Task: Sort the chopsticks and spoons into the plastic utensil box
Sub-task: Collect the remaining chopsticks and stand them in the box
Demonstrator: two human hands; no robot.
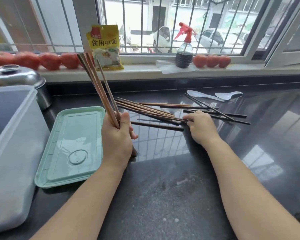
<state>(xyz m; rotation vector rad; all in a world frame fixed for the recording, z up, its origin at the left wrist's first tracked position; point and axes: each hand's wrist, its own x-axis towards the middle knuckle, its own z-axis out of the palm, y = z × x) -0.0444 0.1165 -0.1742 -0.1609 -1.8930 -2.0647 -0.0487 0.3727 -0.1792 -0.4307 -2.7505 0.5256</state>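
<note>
My left hand (117, 135) grips a bundle of brown wooden chopsticks (97, 85) that stand upright and lean back to the left, lower ends on the counter. My right hand (200, 128) lies on the dark counter with fingers curled round the near ends of the loose chopsticks (149, 112) scattered there. Several darker chopsticks (220, 114) lie further right. Two white plastic spoons (204, 96) (228, 95) rest behind them. A mint-green plastic utensil box lid (73, 146) lies flat at my left hand's left. A translucent plastic box (14, 153) fills the left edge.
On the window sill stand a yellow packet (105, 47), a red-topped spray bottle (184, 49) and rows of tomatoes (35, 60). A steel pot lid (16, 77) sits behind the translucent box. The glossy black counter (163, 196) extends towards me.
</note>
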